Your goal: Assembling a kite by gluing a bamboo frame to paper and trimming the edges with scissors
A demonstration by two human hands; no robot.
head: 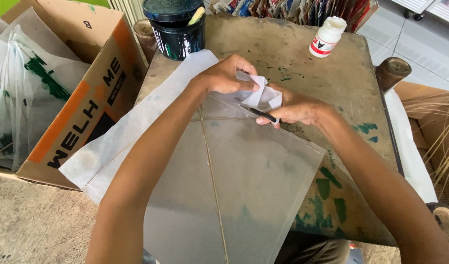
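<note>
— Where is our folded white paper?
— At the top corner of the translucent kite sheet, on the worn table.
— Our hands?
— The left hand pinches the paper; the right hand grips a thin black tool.
— Nearby?
— 1 black paint tub, 1 white glue bottle, a cardboard box.

Thin white paper, crisp and matt, folds between bare fingers. Under it lies a translucent grey sheet, smooth with a dull sheen, a slim pale stick of split bamboo or wood running down it. The tabletop looks like worn, rough wood, matt and stained green toward its right edge. At the far edge stands a glossy black plastic pot, paint-smeared, and a smooth white plastic bottle. Off the left edge sits a matt brown cardboard box.
</note>
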